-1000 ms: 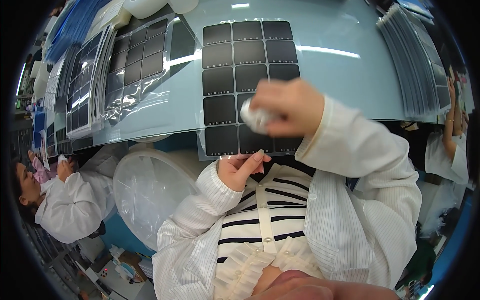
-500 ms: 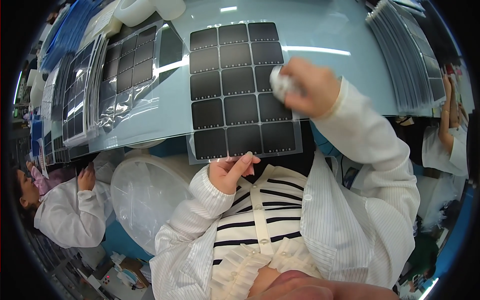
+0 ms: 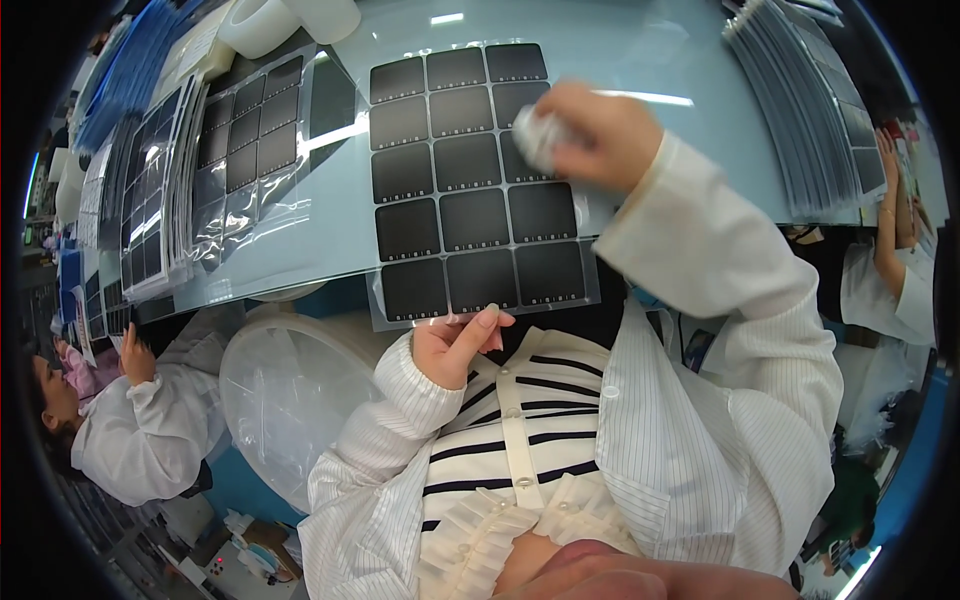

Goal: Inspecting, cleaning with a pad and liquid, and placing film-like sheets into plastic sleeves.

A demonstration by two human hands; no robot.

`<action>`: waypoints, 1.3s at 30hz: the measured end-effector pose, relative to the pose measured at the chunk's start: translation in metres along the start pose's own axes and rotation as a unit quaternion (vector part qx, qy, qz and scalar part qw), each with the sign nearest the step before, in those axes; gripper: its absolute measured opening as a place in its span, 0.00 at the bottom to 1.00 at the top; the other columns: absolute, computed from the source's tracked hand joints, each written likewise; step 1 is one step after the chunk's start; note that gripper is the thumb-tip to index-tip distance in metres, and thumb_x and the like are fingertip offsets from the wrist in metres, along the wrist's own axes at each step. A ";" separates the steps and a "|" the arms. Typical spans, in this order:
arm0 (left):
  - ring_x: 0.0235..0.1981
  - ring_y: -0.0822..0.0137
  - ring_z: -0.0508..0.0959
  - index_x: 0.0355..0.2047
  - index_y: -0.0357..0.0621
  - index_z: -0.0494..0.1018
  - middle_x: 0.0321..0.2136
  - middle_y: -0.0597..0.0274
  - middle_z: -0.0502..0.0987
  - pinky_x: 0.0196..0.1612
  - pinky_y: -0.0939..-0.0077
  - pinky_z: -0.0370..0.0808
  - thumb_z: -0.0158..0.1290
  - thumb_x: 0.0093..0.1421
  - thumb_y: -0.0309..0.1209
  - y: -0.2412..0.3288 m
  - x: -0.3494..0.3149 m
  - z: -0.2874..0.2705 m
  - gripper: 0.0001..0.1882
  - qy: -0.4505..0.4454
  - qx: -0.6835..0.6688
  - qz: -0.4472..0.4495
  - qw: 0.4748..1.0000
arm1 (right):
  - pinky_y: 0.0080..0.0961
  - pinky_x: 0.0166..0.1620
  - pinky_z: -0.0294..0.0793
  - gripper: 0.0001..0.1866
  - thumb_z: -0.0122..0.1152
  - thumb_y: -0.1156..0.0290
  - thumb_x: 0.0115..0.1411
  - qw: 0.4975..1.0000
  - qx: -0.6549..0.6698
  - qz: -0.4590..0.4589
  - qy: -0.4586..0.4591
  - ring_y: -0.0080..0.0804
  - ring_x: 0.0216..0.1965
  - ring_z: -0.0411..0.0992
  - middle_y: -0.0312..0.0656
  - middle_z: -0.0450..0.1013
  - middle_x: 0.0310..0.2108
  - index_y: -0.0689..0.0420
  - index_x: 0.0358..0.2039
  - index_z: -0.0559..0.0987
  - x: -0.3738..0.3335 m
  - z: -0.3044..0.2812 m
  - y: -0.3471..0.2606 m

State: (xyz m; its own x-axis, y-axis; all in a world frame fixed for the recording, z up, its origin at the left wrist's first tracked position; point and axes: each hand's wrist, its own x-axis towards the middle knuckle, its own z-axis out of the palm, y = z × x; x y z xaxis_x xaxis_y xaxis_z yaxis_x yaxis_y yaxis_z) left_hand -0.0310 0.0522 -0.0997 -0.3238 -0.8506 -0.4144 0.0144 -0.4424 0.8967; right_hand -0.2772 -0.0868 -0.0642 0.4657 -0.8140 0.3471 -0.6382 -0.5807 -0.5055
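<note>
A clear sheet with rows of dark rectangular panels (image 3: 476, 219) lies on the glass-like tabletop (image 3: 640, 60), its near end jutting past the table's edge. My left hand (image 3: 463, 345) pinches that near edge, thumb on top and fingers beneath. Over the sheet's right side, my right hand (image 3: 603, 135) is closed round a crumpled white cloth (image 3: 540, 138), which covers part of the panels in the right column. Motion blurs the hand and cloth somewhat, and I cannot tell how firmly the cloth touches the surface.
Stacks of similar panelled sheets stand at left (image 3: 160, 190) and far right (image 3: 800, 110). Another sheet (image 3: 250, 130) lies beside the left stack, with white rolls (image 3: 262, 25) behind. Below the table edge is a round plastic-lined bin (image 3: 290, 400). A co-worker (image 3: 150, 435) sits at left.
My right hand has moved the cloth up and a little left across the sheet. My left hand keeps its pinch on the near edge. The co-worker's hand at left has shifted left.
</note>
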 end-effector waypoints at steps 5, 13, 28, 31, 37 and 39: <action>0.23 0.73 0.71 0.30 0.33 0.76 0.20 0.61 0.75 0.29 0.81 0.67 0.50 0.60 0.37 -0.005 0.004 -0.002 0.16 -0.009 -0.015 -0.009 1.000 | 0.31 0.29 0.72 0.18 0.61 0.72 0.40 0.995 0.008 -0.084 -0.049 0.44 0.27 0.71 0.44 0.68 0.29 0.56 0.36 0.72 -0.014 0.013 -0.029; 0.24 0.75 0.71 0.31 0.36 0.77 0.22 0.64 0.75 0.33 0.81 0.69 0.49 0.60 0.36 0.010 0.001 0.002 0.14 -0.012 -0.019 -0.028 0.999 | 0.28 0.32 0.72 0.18 0.61 0.73 0.42 1.000 -0.022 -0.012 0.010 0.41 0.29 0.72 0.46 0.70 0.31 0.56 0.37 0.72 0.003 -0.001 -0.002; 0.25 0.77 0.70 0.36 0.38 0.77 0.21 0.68 0.73 0.35 0.84 0.69 0.48 0.61 0.37 0.010 -0.001 -0.003 0.15 -0.041 0.005 -0.057 0.998 | 0.19 0.29 0.66 0.16 0.63 0.66 0.48 0.953 -0.113 0.192 0.207 0.23 0.24 0.66 0.38 0.71 0.28 0.58 0.38 0.77 -0.017 -0.068 0.085; 0.24 0.76 0.70 0.34 0.38 0.77 0.22 0.66 0.75 0.34 0.82 0.69 0.49 0.61 0.36 0.009 0.000 -0.003 0.13 -0.039 -0.018 -0.044 0.998 | 0.19 0.28 0.66 0.19 0.63 0.62 0.50 0.930 -0.194 0.258 0.174 0.20 0.23 0.66 0.38 0.72 0.30 0.57 0.41 0.77 -0.040 -0.071 0.074; 0.24 0.73 0.70 0.34 0.38 0.75 0.29 0.60 0.77 0.32 0.79 0.69 0.49 0.60 0.33 0.000 0.006 -0.006 0.11 -0.065 -0.097 0.000 0.993 | 0.12 0.24 0.65 0.16 0.63 0.70 0.52 0.957 0.028 0.224 0.180 0.16 0.22 0.66 0.38 0.72 0.29 0.62 0.40 0.76 -0.094 -0.071 0.018; 0.25 0.72 0.70 0.34 0.38 0.75 0.31 0.59 0.78 0.32 0.79 0.69 0.49 0.60 0.33 -0.002 0.006 -0.008 0.11 -0.079 -0.101 0.002 0.992 | 0.13 0.23 0.65 0.12 0.63 0.73 0.50 0.972 0.157 0.173 0.009 0.17 0.21 0.68 0.39 0.73 0.24 0.64 0.35 0.77 -0.106 -0.070 -0.012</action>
State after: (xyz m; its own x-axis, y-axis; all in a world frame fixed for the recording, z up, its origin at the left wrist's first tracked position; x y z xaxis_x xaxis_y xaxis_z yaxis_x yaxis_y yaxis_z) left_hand -0.0256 0.0459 -0.1049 -0.4665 -0.8046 -0.3674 0.2002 -0.5007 0.8421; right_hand -0.3617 0.0053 -0.0392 0.2437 -0.9616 0.1258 -0.5353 -0.2416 -0.8094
